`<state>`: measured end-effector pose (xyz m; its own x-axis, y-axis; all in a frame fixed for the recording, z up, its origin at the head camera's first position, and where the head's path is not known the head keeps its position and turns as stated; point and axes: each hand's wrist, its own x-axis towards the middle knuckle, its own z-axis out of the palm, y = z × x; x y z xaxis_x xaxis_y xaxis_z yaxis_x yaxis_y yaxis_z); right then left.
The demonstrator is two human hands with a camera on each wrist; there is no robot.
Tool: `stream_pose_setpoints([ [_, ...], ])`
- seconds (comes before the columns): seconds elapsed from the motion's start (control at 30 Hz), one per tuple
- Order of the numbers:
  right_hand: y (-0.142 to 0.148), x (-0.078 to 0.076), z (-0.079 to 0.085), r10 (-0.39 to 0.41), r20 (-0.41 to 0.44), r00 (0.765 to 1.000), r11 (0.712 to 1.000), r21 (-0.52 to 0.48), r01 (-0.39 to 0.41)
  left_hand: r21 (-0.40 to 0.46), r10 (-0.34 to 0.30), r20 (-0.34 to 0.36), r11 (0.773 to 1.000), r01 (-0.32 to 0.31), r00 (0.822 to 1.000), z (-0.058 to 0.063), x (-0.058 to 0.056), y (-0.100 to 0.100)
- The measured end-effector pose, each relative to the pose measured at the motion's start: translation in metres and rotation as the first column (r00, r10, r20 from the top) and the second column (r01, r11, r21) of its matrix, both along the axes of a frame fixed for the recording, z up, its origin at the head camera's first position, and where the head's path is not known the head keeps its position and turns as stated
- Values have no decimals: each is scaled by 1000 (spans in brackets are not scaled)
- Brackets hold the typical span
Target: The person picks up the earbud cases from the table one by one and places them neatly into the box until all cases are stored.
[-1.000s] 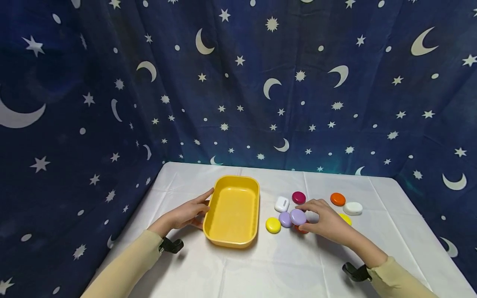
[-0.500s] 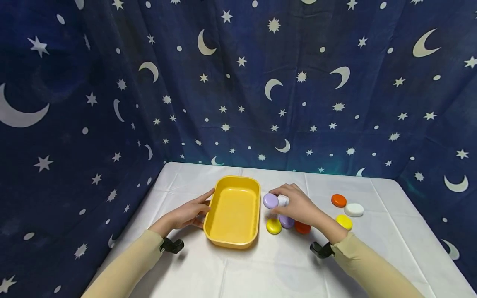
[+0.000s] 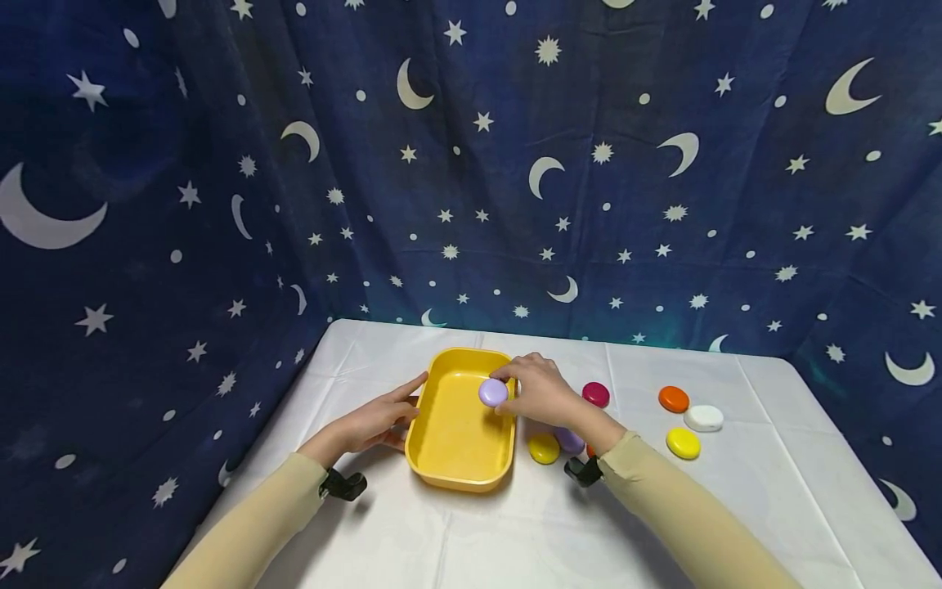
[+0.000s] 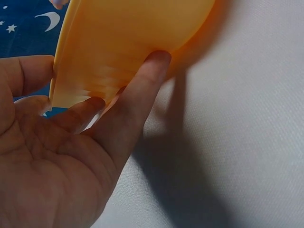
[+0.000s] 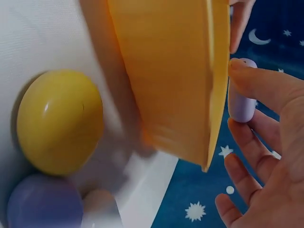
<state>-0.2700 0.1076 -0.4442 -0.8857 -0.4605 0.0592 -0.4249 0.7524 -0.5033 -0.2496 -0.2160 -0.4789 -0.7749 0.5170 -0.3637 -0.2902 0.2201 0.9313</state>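
A yellow plastic tray (image 3: 459, 478) with rounded corners stands left of the table's middle. My left hand (image 3: 371, 421) touches its left outer wall with mostly straight fingers; in the left wrist view the fingertips (image 4: 159, 59) rest against the wall and rim. Over the tray's right side, my right hand (image 3: 543, 393) pinches a glossy lilac disc (image 3: 493, 393) with rounded edges between thumb and fingers. The right wrist view shows that disc (image 5: 242, 102) edge-on, just above the tray's rim. Apart from the disc's shadow, I see nothing on the tray floor.
Right of the tray lie a yellow disc (image 3: 544, 448), another lilac disc (image 3: 570, 440), a dark red disc (image 3: 596, 394) and a red one mostly hidden by the wrist. Farther right are an orange disc (image 3: 673, 399), a white oval piece (image 3: 704, 418) and a second yellow disc (image 3: 684, 443).
My right hand has carried the lilac disc leftward, from among the loose pieces to over the tray. The left hand has stayed at the tray's side. A white case is now behind the right hand.
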Motion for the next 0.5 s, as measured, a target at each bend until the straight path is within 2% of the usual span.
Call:
stream_pose_setpoints([
  [0.17,-13,-5,-6,55,-1,998,997,60,-55,0,9,-1,1000,-9,1000,-1,1,1],
  [0.5,-29,-8,-7,140,-3,990,981,135,-138,-28,32,-3,999,-32,999,0,1,3],
])
